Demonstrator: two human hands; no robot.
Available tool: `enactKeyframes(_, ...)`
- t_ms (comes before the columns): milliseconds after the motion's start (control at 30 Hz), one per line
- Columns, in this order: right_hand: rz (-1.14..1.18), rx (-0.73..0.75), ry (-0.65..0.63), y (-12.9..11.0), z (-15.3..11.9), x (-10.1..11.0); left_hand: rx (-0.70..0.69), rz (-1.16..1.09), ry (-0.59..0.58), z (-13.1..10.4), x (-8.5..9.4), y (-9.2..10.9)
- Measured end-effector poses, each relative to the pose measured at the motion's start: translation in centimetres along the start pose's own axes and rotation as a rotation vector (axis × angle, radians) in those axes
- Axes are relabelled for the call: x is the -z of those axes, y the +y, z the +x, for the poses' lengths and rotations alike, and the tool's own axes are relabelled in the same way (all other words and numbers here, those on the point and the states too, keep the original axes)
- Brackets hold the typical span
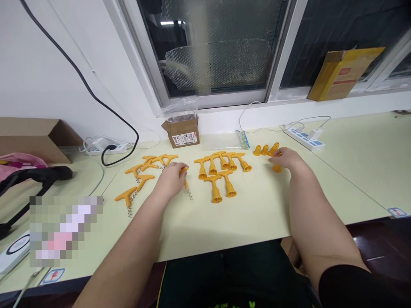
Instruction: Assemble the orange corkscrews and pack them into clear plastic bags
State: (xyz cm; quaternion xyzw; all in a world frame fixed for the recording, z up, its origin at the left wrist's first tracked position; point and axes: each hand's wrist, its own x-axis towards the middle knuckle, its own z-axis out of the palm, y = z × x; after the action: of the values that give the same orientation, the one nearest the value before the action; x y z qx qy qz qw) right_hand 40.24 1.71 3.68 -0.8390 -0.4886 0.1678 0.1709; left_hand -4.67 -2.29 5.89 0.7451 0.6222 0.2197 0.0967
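My left hand [171, 179] is closed on a corkscrew [186, 185] with a yellow T-shaped handle, its metal spiral pointing down. Left of that hand lie several similar corkscrews [126, 196] with bare spirals. In the middle, several corkscrews [214, 188] have yellow bell-shaped sleeves around their shafts. At the right, my right hand [287, 159] has its fingers pinched on a yellow bell-shaped sleeve [276, 168], which is blurred and partly hidden. A few loose sleeves [264, 149] stand just beyond its fingertips.
A small open cardboard box [182, 132] and a clear plastic bag [220, 141] are by the wall. Power strips stand at the right [303, 137] and left [112, 146]. A black strap-like object [35, 188] and a larger carton [32, 137] occupy the left side.
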Motion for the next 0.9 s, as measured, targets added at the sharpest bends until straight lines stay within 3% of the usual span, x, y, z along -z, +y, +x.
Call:
enactKeyframes(133, -0.009, 0.062, -0.059, -0.4, -0.2, -1.1, 0.032, -0.557, 0.155, 2.1, -2.0, 2.0)
enactKeyframes(233, 0.016, 0.116, -0.137, -1.3, -0.6, -2.4, 0.178, -0.925, 0.148, 2.6, -4.5, 2.4)
enactKeyframes(333, 0.019, 0.152, -0.158, -1.8, -0.8, -3.3, 0.257, -1.148, 0.092, 2.3, -6.2, 1.8)
enactKeyframes(467, 0.11, 0.244, 0.082, -2.3, -1.1, -3.4, 0.267, -1.304, 0.041, 1.8, -6.4, 1.0)
enactKeyframes(567, 0.269, 0.473, 0.165, -3.5, -2.3, -3.7, 0.262, -1.374, 0.034, 1.6, -6.3, 1.2)
enactKeyframes(733, 0.433, 0.886, -0.092, -6.2, -5.9, -5.8, 0.287, -1.402, 0.015, 1.3, -6.8, 1.9)
enactKeyframes(900, 0.454, 0.957, -0.302, -7.6, -8.1, -7.3, 0.266, -1.389, -0.007, 1.1, -7.0, 2.2)
